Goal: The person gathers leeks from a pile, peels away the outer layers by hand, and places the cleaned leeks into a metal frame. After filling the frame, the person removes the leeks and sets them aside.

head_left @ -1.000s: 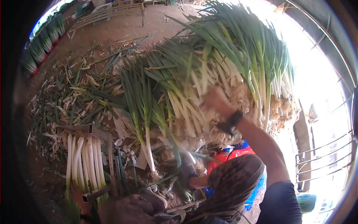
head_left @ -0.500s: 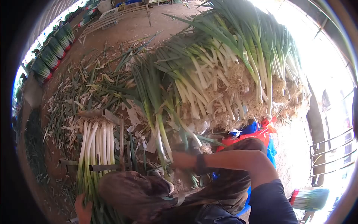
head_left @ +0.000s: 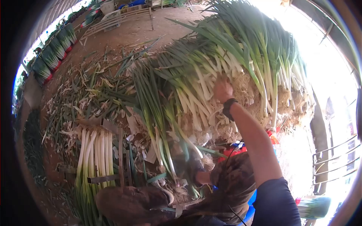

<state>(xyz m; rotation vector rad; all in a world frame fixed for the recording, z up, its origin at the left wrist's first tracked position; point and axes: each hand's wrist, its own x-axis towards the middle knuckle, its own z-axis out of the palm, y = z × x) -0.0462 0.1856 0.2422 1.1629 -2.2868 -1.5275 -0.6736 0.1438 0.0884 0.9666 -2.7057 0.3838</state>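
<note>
My right hand (head_left: 223, 90), with a dark band on its wrist, reaches into the big pile of leeks (head_left: 196, 88). It is at the white stalks near the roots, and its fingers are blurred among them. I cannot make out whether it grips a stalk. My left hand is out of view. At the lower left, trimmed leeks (head_left: 96, 150) lie side by side in a metal frame (head_left: 102, 178), white ends up and green leaves toward me. A few loose leeks (head_left: 160, 145) with roots lie between the frame and the pile.
Leaf scraps (head_left: 94, 90) cover the ground at the left. Bundled leeks with red wrapping (head_left: 49, 58) line the far left edge. A low slatted rack (head_left: 117, 19) stands at the back. Another bundle (head_left: 315, 207) is at the lower right. My bent knees are in front.
My right hand has moved up and to the right, from beside the loose leeks' root ends into the pile. My left hand, earlier at the lower left on the leaves, has left the view.
</note>
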